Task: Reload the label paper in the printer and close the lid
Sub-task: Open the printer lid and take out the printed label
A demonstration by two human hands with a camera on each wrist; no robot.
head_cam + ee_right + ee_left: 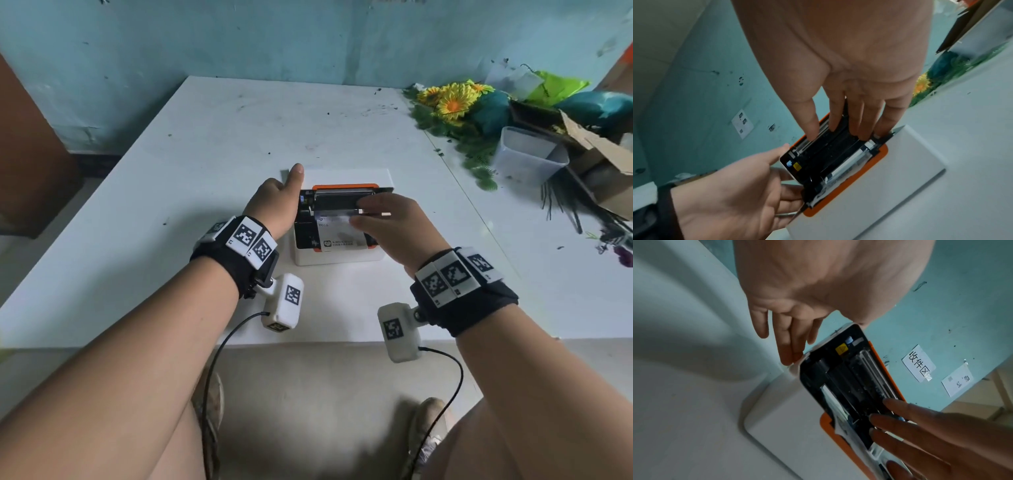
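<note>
A small white label printer point(337, 257) with orange trim sits mid-table, its lid point(346, 187) half raised and the black inner face toward me. White label paper point(339, 236) lies in the open bay, also visible as a strip in the right wrist view point(856, 155). My left hand point(274, 202) is at the printer's left side, thumb up, with straight fingers point(791, 353) touching the lid's white corner. My right hand point(394, 222) reaches in from the right, its straight fingertips point(863, 131) on the lid's inner face point(830, 151).
The white table point(239, 137) stands against a teal wall. At the right edge are artificial flowers point(452, 99), a clear plastic tub point(524, 154), a torn cardboard box point(596, 161) and loose stems. Paper labels point(918, 363) are stuck on the wall.
</note>
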